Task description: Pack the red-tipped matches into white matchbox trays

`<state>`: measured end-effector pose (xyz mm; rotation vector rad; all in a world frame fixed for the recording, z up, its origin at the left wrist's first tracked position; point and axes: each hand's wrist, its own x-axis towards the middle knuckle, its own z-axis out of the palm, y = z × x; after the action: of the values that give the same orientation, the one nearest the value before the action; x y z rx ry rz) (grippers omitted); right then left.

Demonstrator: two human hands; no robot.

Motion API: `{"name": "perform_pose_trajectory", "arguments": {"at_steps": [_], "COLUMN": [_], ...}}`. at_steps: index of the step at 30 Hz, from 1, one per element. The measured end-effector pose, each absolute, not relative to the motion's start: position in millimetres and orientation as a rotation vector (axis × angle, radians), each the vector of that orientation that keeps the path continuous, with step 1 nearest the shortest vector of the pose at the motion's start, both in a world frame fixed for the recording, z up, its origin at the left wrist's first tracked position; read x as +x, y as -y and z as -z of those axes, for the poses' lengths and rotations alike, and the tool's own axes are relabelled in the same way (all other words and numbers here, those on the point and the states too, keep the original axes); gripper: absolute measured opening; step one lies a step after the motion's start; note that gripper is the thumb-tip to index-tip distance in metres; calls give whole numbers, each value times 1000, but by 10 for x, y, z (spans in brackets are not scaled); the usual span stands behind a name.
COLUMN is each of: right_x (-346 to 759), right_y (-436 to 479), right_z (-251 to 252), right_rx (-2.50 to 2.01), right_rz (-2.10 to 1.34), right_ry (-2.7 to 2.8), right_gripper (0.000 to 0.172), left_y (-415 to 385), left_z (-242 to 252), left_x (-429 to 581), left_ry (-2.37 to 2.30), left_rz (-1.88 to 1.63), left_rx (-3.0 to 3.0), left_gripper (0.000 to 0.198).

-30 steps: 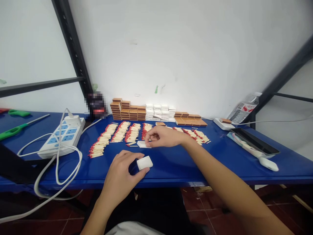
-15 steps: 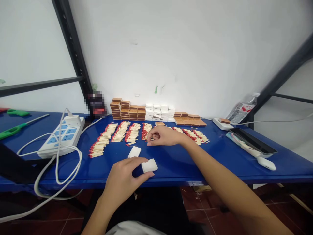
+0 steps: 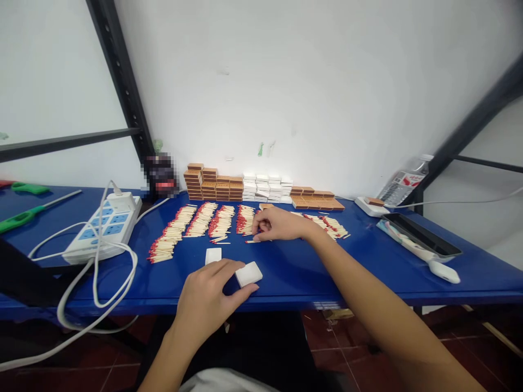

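Observation:
My left hand (image 3: 210, 296) holds a small white box tray (image 3: 248, 273) between thumb and fingers near the front edge of the blue table (image 3: 368, 261). A second white box piece (image 3: 213, 255) lies flat just behind that hand. My right hand (image 3: 278, 224) rests farther back with its fingers curled and pinched on red-tipped matches (image 3: 245, 219) in the rows spread across the table. One loose match (image 3: 252, 241) lies in front of it.
Stacks of brown matchbox sleeves (image 3: 212, 187) and white trays (image 3: 267, 188) line the wall. A white power strip (image 3: 104, 226) with looping cables sits at left, green-handled lighters (image 3: 24, 216) beyond it. A phone (image 3: 420, 234), a white device (image 3: 443, 271) and a plastic bottle (image 3: 402, 186) lie at right.
The flat white box piece has slid left and nearer, ending behind my left hand. My right hand has moved back from it onto the match rows. My left hand shifted slightly right with its tray.

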<state>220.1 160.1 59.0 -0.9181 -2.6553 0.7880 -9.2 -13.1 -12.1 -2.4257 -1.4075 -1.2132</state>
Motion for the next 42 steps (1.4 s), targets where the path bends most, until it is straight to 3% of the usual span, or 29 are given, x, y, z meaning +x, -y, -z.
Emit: {"name": "perform_pose_trajectory", "arguments": {"at_steps": [7,14,21,26,33,39,42], "right_x": [2257,2200,2119,1998,1993,2068,2149], "right_y": [-1635,-1543,-1331,-1192,-1190,-1271,-1396], "right_z": [-592,-623,-765,-756,-692,-707,-685], "right_rx": [-966,-998,-725,-609,-614,-703,-890], "right_rz": [-802,-780,-898,-944,-889,-906,-745], "right_ry": [2741,2773,2714,2744,2795,2662,2535], "right_gripper": [21,15,26,22,15,27,22], "left_y": [179,146,67,49,56,47,45], "left_z": [16,35,62,65,54,71,71], "left_x": [-112,-160,-280,-278,-263,-282,-294], "left_ry": [1430,1450,1465,1470,1481,1481,1464], "left_rz": [1154,1109,1161,1179,1163,1153,1147], "left_rx": [-2275,-2331,-2254,-2262,-2271,-2287,-2319], "left_gripper": [32,12,19,22,20,20,18]}}
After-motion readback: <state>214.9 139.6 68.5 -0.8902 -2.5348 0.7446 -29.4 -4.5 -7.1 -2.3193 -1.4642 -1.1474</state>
